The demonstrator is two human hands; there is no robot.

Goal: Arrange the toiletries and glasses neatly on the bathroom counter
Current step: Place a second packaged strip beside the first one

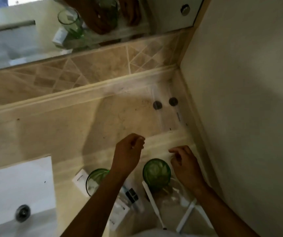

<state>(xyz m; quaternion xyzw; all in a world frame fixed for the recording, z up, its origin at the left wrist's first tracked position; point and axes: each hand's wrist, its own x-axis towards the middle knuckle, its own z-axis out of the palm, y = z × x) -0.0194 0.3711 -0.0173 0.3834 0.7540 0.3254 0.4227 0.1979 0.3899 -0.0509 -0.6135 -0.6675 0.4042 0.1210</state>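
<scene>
A: Inventory from the left. What is at the left edge?

B: One white sink basin [17, 185] with one metal drain [23, 213]. It is set into the beige stone worktop [60, 134].

A: Glasses, count?

B: Two green glasses. The left green glass [95, 181] stands just right of a small white box [81, 180] and is partly covered by the left forearm. The right green glass [156, 173] stands between the two hands, near the front edge.

A: Toiletries, count?

B: Two white toothbrushes: one toothbrush [154, 206] lies just below the right glass; a second toothbrush [186, 214] lies to its right, partly under the right forearm, seemingly in clear wrapping. One white sachet [118, 218] and one dark-capped item [132, 194] lie between the glasses; the item's type cannot be determined. Two clear tubes with dark round caps [165, 103] lie side by side in the rear right corner, well apart from the rest.

A: Hand status?

B: Left hand [128, 154]: above the worktop, fingers [141, 140] loosely curled, gripping nothing visible. Right hand [186, 161]: just right of the right glass, fingers loosely curled, holding nothing; contact with the glass cannot be confirmed.

A: Upper area?

B: One mirror [26, 40] above a tiled backsplash [103, 65], reflecting a green glass and the hands.
</scene>
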